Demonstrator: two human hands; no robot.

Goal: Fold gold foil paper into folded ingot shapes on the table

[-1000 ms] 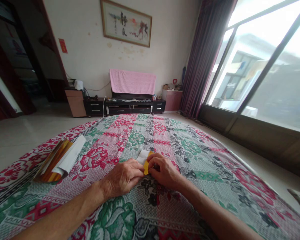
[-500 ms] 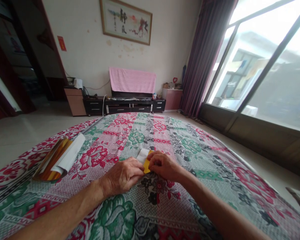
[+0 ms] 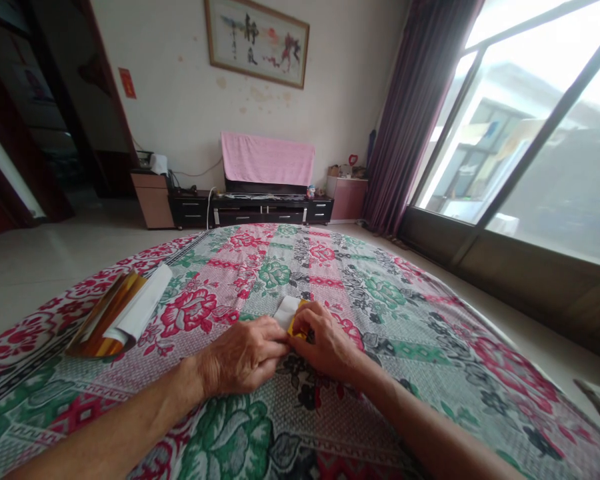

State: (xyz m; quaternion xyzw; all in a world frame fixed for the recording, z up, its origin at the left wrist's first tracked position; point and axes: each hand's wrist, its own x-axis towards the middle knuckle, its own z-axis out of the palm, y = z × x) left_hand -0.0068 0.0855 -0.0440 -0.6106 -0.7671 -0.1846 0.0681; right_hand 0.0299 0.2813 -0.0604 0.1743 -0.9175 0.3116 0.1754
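A small piece of gold-and-white paper (image 3: 287, 311) lies on the flowered cloth near the middle, its white part to the left and a gold strip to the right. My left hand (image 3: 250, 352) rests at its lower left, fingers pressed together on the paper's near corner. Over the gold part curls my right hand (image 3: 325, 339), its thumb and fingers pinching the near edge close to the left fingertips. The right fingers hide much of the gold side. Further left lie curled gold and white sheets (image 3: 120, 313), touched by neither hand.
A flowered tablecloth (image 3: 275, 273) covers the round table. Beyond it stand a low black cabinet (image 3: 260, 212) and a television under a pink cloth (image 3: 269, 158). A purple curtain (image 3: 420, 113) and large windows are on the right.
My right hand has moved slightly toward me and left, its thumb now near the left fingertips. Less of the gold side shows. The left hand stays in about the same place.
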